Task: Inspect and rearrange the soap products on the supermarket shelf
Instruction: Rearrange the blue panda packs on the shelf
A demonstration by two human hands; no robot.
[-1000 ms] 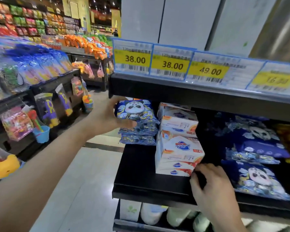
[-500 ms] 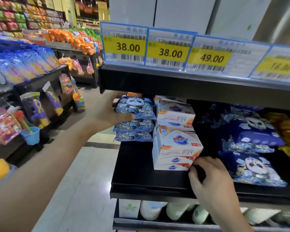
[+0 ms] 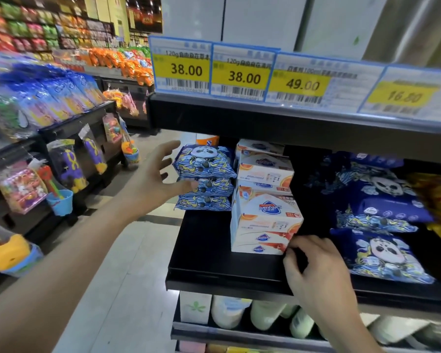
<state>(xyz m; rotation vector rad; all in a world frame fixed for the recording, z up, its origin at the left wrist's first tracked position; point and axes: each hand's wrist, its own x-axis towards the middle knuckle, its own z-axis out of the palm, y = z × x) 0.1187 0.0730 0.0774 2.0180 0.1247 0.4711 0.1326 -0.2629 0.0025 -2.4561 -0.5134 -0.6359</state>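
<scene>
Beside the soap boxes (image 3: 264,220) on the shelf (image 3: 214,263), soft panda packs (image 3: 205,178) sat stacked. Left hand (image 3: 153,182) was spread, thumb touching them; right hand (image 3: 316,266) pinched the stiff, light-looking bottom box's corner.

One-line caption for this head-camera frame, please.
Left hand open beside stacked panda soap packs; right hand fingers at the lower corner of Safeguard soap boxes.
</scene>
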